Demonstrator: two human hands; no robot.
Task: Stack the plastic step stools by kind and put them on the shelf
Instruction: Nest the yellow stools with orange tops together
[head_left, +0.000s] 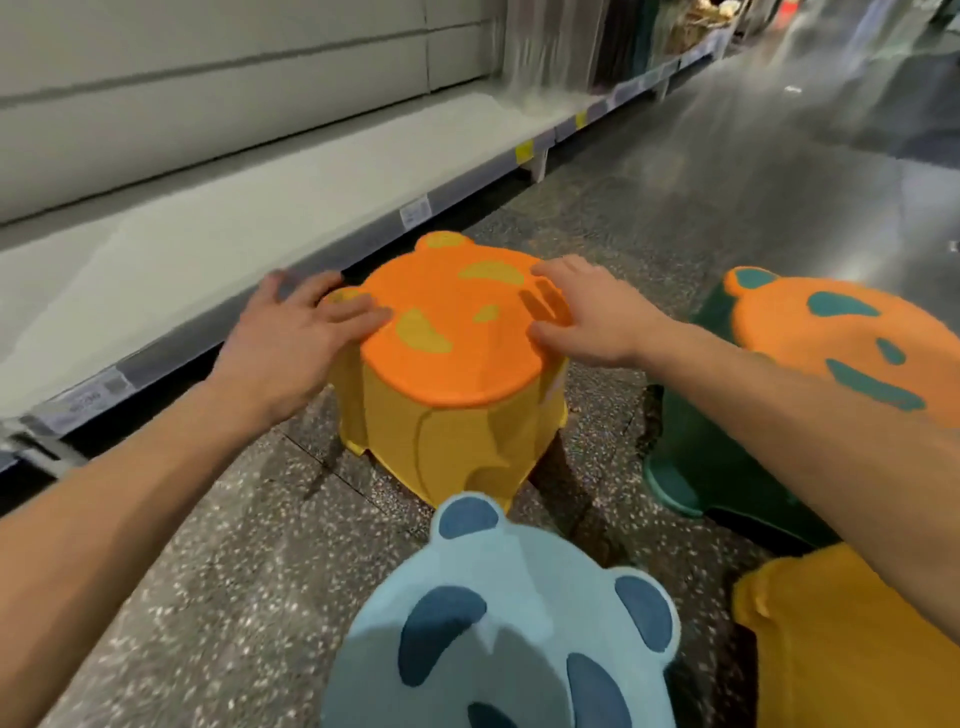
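Shop aisle, speckled floor (218, 545), bottom shelf (171, 249) bare: nothing shelved so far.

Both hands on the yellow stool with the orange bear top (447, 332), standing on the floor just beside the shelf: left hand (291, 343) and right hand (587, 317) lie spread over its edges, not closed. The green stool (810, 332), blue stool (498, 623) and another yellow stool (852, 644) wait unstacked.

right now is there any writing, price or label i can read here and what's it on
No text is legible.
White price tag on the shelf edge: blurred.
Price tag with a code square on the same edge: digits smeared.
Yellow tags further along: too small.
Stools: only face patterns, no print.
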